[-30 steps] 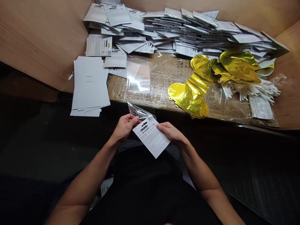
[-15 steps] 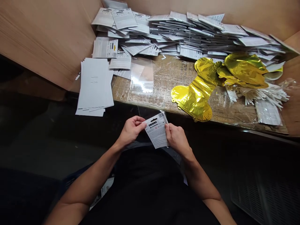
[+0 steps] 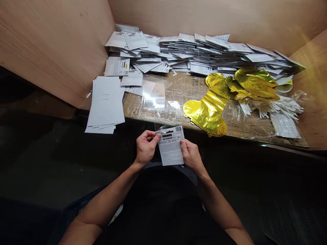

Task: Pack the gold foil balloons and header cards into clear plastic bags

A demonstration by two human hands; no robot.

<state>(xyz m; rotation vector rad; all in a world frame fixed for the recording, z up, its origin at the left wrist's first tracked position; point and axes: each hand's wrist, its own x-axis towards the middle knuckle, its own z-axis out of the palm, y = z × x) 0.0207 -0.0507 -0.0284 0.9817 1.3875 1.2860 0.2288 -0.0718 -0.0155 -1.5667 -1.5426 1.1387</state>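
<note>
White printed card [image 3: 170, 149] stands between the two hands, held up clear of the counter [image 3: 176, 90]. The left hand [image 3: 145, 148] pinches its left edge between thumb and fingers, and the right hand [image 3: 191, 157] pinches its right edge the same way. A clear plastic film [image 3: 160, 126] shows at its top edge (too thin to see how far it runs). Ahead of the right hand lies a gold foil balloon [image 3: 208, 114]. If either pinch slackens, the card could slip into the dark below the hands; too hard a squeeze could crease it or wrinkle the film.
</note>
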